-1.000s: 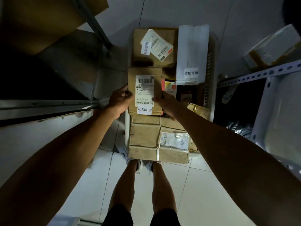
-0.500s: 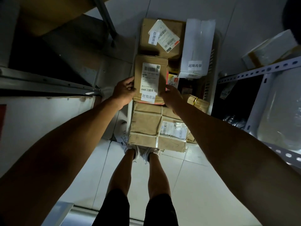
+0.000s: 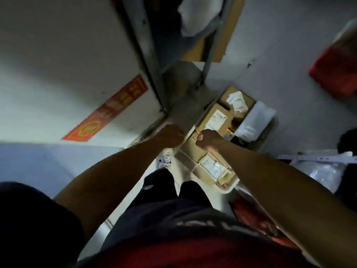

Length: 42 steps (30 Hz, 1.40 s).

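Observation:
A small brown box with a white label lies on top of the parcel pile, just beyond my hands. My left hand and my right hand hover side by side above the pile's near-left corner, fingers curled into fists, holding nothing. Under the right hand lies a larger taped brown parcel with a label pouch. The frame is blurred by motion.
Another labelled brown box and a white parcel sit further back in the same pale crate. A metal shelf post rises at centre-left, a red sticker on the white panel beside it. A red item lies far right, a shelf rail below it. My legs and shoe stand beside the crate.
Both hands have let go of the small labelled box, which now rests on the pile, and have drawn back into fists. The view has swung and risen away from the parcels.

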{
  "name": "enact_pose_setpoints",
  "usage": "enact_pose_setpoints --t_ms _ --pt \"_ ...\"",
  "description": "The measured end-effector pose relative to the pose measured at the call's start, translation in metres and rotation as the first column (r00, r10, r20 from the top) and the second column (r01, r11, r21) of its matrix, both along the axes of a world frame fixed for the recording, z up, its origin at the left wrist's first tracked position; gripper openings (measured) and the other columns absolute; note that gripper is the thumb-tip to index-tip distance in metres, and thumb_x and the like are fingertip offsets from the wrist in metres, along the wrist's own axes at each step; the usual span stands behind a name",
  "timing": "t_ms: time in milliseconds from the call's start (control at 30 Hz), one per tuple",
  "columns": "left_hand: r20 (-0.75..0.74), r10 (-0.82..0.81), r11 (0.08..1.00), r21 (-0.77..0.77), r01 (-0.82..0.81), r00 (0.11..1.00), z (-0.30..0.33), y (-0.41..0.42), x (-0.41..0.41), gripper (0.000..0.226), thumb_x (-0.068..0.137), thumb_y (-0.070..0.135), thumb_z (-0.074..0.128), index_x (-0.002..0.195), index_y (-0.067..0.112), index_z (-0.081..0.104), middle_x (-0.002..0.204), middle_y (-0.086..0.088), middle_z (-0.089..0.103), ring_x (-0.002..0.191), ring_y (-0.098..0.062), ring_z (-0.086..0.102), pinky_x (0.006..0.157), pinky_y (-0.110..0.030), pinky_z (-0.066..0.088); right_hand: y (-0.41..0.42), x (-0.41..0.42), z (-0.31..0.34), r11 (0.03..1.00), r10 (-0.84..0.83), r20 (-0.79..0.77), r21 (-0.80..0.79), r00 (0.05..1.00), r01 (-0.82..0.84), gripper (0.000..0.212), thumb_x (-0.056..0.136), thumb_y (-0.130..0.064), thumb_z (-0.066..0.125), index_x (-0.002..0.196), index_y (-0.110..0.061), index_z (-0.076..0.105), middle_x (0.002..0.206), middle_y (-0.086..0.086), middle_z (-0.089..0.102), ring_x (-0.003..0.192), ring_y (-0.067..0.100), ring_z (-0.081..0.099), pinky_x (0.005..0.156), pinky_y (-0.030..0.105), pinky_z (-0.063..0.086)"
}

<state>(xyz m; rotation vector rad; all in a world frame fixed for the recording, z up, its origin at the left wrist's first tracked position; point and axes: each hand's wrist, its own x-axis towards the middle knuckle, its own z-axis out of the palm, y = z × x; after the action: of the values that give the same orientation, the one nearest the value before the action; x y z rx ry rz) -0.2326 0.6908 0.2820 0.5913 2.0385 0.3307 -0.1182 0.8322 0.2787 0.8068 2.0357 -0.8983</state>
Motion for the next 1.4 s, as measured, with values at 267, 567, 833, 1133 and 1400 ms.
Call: enact_pose_setpoints --t_ms 267,567,833,1133,1400 --pt "-0.167 0.360 0.923 -0.078 -0.376 0.918 0.079 -0.139 0.051 0.039 0.093 0.021 0.060 0.132 0.021 0.066 0.136 -0.006 0.063 0.122 -0.027 0.060 0.101 -0.033 0.050 -0.102 -0.045 0.072 0.877 0.470 -0.183 -0.016 0.864 -0.481 0.023 0.093 -0.021 0.062 0.099 -0.001 0.071 0.100 0.018 0.070 0.102 0.036 0.068 0.086 0.043 0.054" --pt "-0.352 0.723 0.630 -0.019 -0.777 0.595 0.156 -0.276 0.133 0.037 0.095 0.021 0.055 0.131 0.020 0.065 0.141 -0.004 0.060 0.130 -0.026 0.054 0.106 -0.038 0.046 -0.267 -0.060 0.147 0.507 0.834 -0.301 0.085 0.463 -0.858 0.029 0.093 -0.017 0.059 0.118 -0.004 0.068 0.115 0.015 0.069 0.098 0.029 0.066 0.091 0.039 0.055" --pt "-0.515 0.822 0.328 0.080 -0.941 0.243 0.216 -0.387 0.216 0.034 0.094 0.022 0.056 0.125 0.015 0.071 0.137 -0.009 0.063 0.126 -0.029 0.057 0.106 -0.037 0.046 -0.401 -0.043 0.203 0.220 0.913 -0.373 0.106 0.166 -0.970 0.026 0.092 -0.020 0.065 0.109 -0.001 0.068 0.093 0.013 0.069 0.076 0.025 0.064 0.066 0.030 0.049" --pt "-0.628 0.777 0.123 0.222 -0.967 -0.045 0.275 -0.464 0.271 0.032 0.091 0.020 0.057 0.117 0.015 0.075 0.128 -0.010 0.068 0.116 -0.027 0.063 0.101 -0.033 0.050 -0.514 0.000 0.255 0.053 0.854 -0.517 0.191 -0.055 -0.980 0.013 0.086 -0.026 0.064 0.091 -0.014 0.060 0.105 0.019 0.072 0.078 0.027 0.063 0.065 0.033 0.050" --pt "-0.604 0.742 0.017 0.451 -0.892 -0.291 0.323 -0.536 0.253 0.027 0.093 0.016 0.061 0.115 0.015 0.076 0.120 -0.008 0.072 0.112 -0.026 0.065 0.093 -0.026 0.046 -0.577 -0.035 0.312 0.071 0.808 -0.583 0.235 -0.082 -0.969 0.027 0.088 -0.026 0.063 0.099 -0.004 0.074 0.096 0.017 0.075 0.081 0.029 0.071 0.061 0.030 0.051"
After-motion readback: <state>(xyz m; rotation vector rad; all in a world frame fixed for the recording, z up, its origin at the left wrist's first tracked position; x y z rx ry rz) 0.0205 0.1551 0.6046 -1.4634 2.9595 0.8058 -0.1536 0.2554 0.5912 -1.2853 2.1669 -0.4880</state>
